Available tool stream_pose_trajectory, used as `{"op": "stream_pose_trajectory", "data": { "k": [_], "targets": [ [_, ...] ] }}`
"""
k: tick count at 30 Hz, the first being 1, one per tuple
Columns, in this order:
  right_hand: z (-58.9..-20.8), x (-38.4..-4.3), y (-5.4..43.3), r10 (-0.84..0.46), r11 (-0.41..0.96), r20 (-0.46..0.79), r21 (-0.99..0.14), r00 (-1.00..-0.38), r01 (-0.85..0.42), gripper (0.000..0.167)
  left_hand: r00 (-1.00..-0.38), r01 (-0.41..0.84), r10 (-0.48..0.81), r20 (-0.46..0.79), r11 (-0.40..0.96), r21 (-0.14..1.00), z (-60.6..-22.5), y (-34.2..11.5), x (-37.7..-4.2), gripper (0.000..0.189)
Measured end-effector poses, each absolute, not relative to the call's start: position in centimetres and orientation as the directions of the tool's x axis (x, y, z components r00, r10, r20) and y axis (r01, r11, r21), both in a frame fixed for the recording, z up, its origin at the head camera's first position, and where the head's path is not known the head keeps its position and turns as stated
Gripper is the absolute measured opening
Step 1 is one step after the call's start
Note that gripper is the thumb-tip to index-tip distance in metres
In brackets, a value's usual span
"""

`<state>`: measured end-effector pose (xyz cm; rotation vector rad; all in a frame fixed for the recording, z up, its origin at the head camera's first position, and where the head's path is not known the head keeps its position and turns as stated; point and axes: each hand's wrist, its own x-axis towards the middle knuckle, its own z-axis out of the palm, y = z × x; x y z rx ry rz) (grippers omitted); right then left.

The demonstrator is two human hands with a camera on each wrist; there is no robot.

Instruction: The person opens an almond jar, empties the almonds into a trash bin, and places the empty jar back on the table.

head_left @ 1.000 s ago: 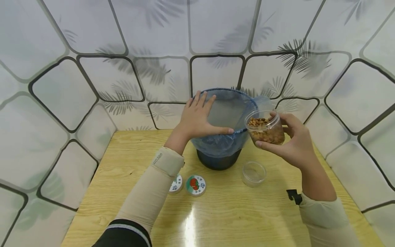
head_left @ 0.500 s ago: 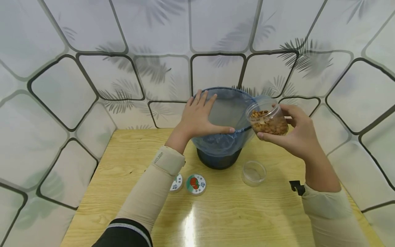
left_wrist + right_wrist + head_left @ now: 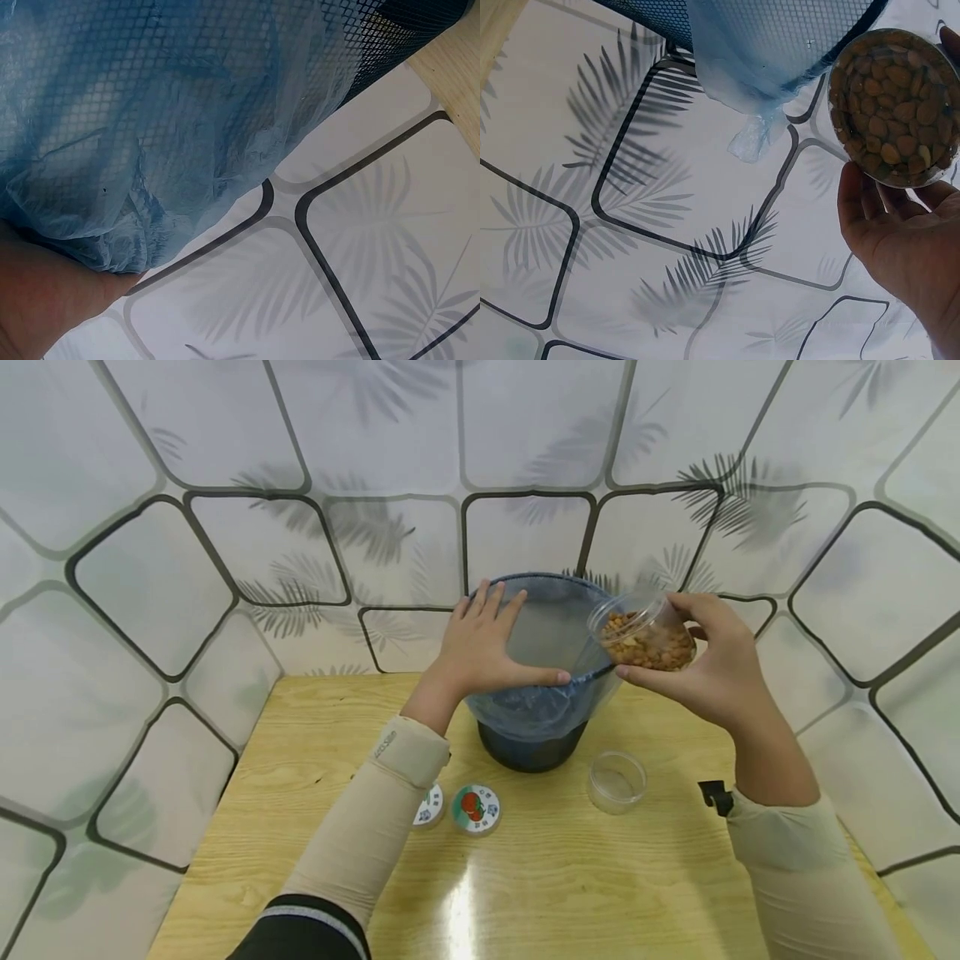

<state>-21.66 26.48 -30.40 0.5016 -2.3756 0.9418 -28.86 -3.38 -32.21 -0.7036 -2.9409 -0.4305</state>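
Observation:
My right hand [image 3: 723,664] grips a clear plastic jar [image 3: 651,639] of almonds [image 3: 892,105], lidless and tilted left, its mouth at the right rim of a dark mesh trash bin [image 3: 528,752]. A thin blue bag [image 3: 525,714] lines the bin and folds over its rim. My left hand [image 3: 480,647] rests on the rim's left side, fingers spread and straight, thumb along the front edge. In the left wrist view only part of that hand [image 3: 52,292] shows, against the bag [image 3: 150,150]. From the right wrist, the jar's base faces the camera.
A clear round lid or shallow tub [image 3: 617,782] lies on the wooden table [image 3: 570,877], right of the bin's base. Two round containers with printed tops stand in front, one with a tomato picture [image 3: 476,810], the other [image 3: 428,806] partly behind my left sleeve. Patterned walls surround the table.
The jar in my right hand has risen and tipped further left, its mouth now at the bin's rim. My left hand stays put on the rim.

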Motion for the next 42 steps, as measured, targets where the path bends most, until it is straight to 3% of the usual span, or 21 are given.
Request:
{"op": "stream_pose_trajectory", "data": {
  "k": [10,20,32,42],
  "targets": [
    [-29.4,-22.9,25.6,-0.194,0.732,0.638,-0.411,-0.745,-0.543,0.095,-0.895,0.445,0.426,0.128,0.858,0.256,-32.1,-3.4,-28.8,0.132],
    [-28.5,-23.6,24.9,-0.197,0.748,0.62,-0.405,-0.759,-0.526,0.095,-0.894,0.447,0.426,0.136,0.86,0.244,-32.0,-3.4,-28.9,0.132],
    [-28.6,-24.3,24.0,-0.224,0.801,0.63,-0.316,-0.744,-0.509,0.093,-0.893,0.45,0.43,0.133,0.862,0.235,-32.0,-3.7,-28.9,0.132],
    [-28.7,-24.7,23.9,-0.301,0.817,0.656,-0.197,-0.692,-0.542,0.089,-0.888,0.459,0.434,0.15,0.851,0.255,-32.2,-3.9,-28.9,0.132]
  ]
}}
